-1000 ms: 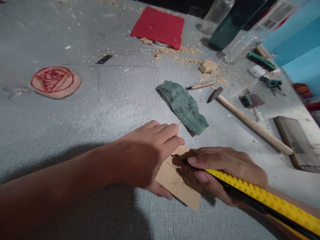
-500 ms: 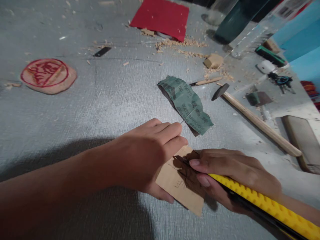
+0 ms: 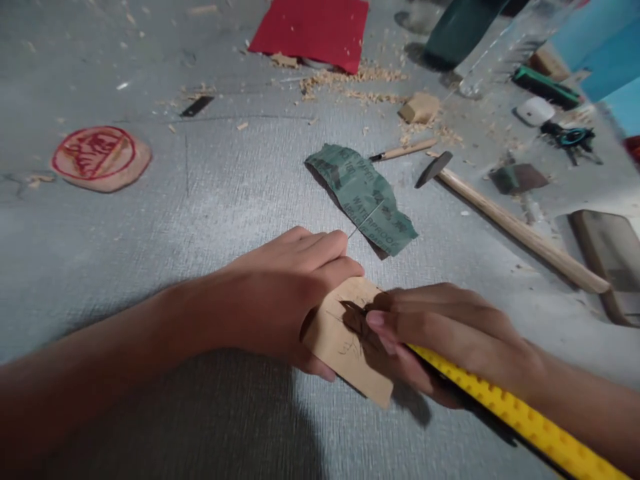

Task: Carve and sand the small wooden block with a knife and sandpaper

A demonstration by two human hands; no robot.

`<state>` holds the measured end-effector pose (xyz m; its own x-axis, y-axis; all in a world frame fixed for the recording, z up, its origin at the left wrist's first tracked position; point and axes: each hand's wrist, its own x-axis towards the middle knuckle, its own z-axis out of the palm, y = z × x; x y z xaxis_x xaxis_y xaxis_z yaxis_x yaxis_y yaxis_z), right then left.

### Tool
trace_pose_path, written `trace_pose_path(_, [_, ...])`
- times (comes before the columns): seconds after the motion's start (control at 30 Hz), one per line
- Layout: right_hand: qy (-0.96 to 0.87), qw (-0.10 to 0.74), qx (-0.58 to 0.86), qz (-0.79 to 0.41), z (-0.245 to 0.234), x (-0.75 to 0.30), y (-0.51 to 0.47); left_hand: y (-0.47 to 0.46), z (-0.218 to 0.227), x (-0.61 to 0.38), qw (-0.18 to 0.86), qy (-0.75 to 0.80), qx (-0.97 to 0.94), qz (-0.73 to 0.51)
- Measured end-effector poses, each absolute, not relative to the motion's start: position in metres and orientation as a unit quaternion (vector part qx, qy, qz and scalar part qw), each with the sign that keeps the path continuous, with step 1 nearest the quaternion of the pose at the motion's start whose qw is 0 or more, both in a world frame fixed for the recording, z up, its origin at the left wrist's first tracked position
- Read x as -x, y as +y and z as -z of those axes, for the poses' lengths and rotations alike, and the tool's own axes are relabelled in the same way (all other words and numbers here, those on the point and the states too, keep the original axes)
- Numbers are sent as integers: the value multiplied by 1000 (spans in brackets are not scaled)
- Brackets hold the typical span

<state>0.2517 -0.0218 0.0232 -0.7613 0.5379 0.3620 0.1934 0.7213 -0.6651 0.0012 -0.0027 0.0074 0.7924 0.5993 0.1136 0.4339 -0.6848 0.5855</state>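
Note:
My left hand [image 3: 295, 287] is closed around the far left side of a small flat wooden block [image 3: 370, 387], which has pencil lines drawn on its top face. My right hand [image 3: 440, 333] grips a yellow and black utility knife [image 3: 500, 399], its dark blade tip over the marked face. Shadow falls there, so I cannot tell how deep the tip sits. Just beyond my left fingers lies a torn piece of green sandpaper [image 3: 365, 193] with printed lettering. A thin straight line, perhaps a wire, runs from near those fingers across the paper.
A hammer [image 3: 520, 227] and a small carving tool [image 3: 405, 150] lie right of the sandpaper. A sharpening stone [image 3: 605, 260] is at the right. Further off are a red sheet [image 3: 313, 33], wood shavings [image 3: 360, 80], a black blade piece [image 3: 199, 106] and a red-marked wooden disc [image 3: 100, 159].
The view has shifted slightly. Both hands, the block and the knife appear a little higher and further left, with the blade tip still over the block's drawn face. Both grips remain closed.

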Motion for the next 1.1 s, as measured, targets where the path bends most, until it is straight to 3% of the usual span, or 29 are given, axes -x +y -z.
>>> trace_pose_path(0.23, [-817, 360, 283, -351, -28, -255, -22, -3, -10, -1, 292, 293, -898, -151])
trace_pose_path(0.83, [-878, 303, 214, -302, -25, -246, -15, -1, -6, -1, 295, 259, -902, -180])
trace_pose_path(1.1, [-869, 332, 217, -296, -19, -247, -19, -2, -4, 0, 285, 263, -905, -178])
